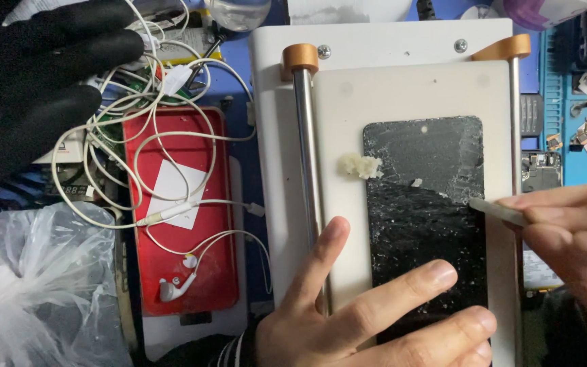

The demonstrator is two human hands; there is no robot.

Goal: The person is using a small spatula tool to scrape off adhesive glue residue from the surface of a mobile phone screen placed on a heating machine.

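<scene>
Left hand (368, 312), entering from 6 o'clock, lies open and flat, fingers spread toward 1 o'clock, pressing the lower end of a black glass panel (426, 204). Right hand (572, 238), entering from 3 o'clock, is closed in a pinch on a thin white scraper (497, 211), whose tip touches the panel's right edge about mid-length. Panel rests on a white plate (348, 115) between two metal rods (305, 170); its long axis runs 12 to 6 o'clock, so the scraper meets it crosswise, pointing toward 9 o'clock. Upper half of the panel carries whitish residue; the lower half looks darker. A lump of scraped glue (359, 165) sits on the plate just beside the panel's left edge. At 9 o'clock on the table: a red case (178, 272) under tangled white earphones (171, 289), and a clear bag (35, 285)
</scene>
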